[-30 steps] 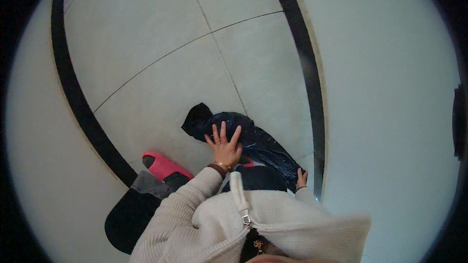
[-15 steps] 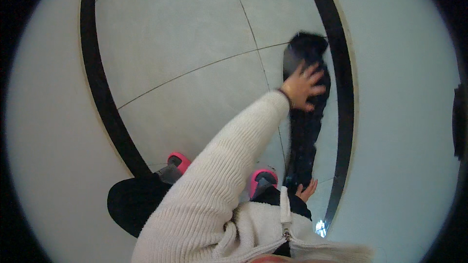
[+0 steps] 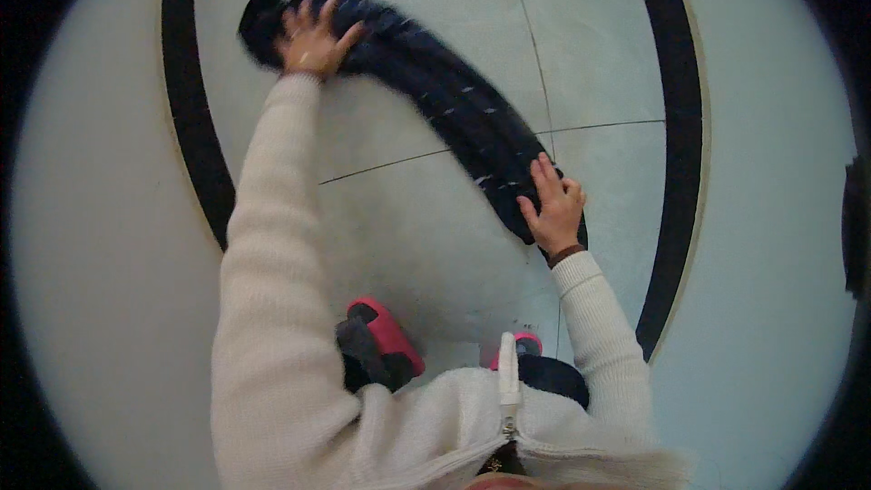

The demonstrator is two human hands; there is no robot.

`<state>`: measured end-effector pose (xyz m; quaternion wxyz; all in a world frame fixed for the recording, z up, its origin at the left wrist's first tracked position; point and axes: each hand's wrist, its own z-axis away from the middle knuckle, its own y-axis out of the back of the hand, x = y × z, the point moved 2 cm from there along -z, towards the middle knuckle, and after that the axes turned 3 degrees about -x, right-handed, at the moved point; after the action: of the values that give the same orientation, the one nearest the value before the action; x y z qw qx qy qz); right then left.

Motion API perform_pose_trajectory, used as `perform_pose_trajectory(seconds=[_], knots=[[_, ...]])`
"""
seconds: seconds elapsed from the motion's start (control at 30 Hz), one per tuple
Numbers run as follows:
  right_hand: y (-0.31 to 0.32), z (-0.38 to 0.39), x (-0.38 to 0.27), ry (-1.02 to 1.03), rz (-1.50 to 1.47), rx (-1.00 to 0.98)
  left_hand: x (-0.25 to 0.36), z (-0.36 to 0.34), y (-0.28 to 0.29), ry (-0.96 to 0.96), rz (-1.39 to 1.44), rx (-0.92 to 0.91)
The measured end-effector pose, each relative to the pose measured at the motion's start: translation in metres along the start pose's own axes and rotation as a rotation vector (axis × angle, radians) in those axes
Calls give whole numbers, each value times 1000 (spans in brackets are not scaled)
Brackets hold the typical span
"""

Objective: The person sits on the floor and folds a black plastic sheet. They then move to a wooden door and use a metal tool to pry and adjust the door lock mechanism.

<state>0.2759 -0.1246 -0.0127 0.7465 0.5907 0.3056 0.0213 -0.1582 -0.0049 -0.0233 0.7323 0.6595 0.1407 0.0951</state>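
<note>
A long dark cloth item (image 3: 445, 95), nearly black with small whitish specks, lies across the tiled floor in a slanting, folded band; whether it is a garment I cannot tell. On its far left end rests my left hand (image 3: 313, 44), slightly blurred, fingers spread and palm down. At the near right end, my right hand (image 3: 555, 207) lies on top with its fingers stretched forward and the thumb apart. Neither hand's fingers wrap round the cloth. Both arms reach out in cream ribbed sleeves.
Pale floor tiles (image 3: 435, 254) with thin dark joints spread in front of me. A black border strip (image 3: 184, 82) runs along the left, and another strip (image 3: 680, 127) along the right. My feet are in pink slippers (image 3: 392, 338) close below me.
The cloth has gone from upright along the right strip to a slant across the floor, its far end now at far left. My left hand moved left; my right hand moved forward.
</note>
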Motion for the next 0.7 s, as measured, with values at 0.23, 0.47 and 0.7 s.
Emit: perform_pose_trajectory(seconds=[0.23, 0.47, 0.7], knots=[[-40, 61, 13, 467, 75, -201, -94, 313, -40, 492, 129, -398], [-62, 74, 34, 509, 78, -236, -79, 378, -64, 603, 16, -548], [-65, 65, 28, 508, 158, -189, -87, 360, -83, 436, -102, -446]])
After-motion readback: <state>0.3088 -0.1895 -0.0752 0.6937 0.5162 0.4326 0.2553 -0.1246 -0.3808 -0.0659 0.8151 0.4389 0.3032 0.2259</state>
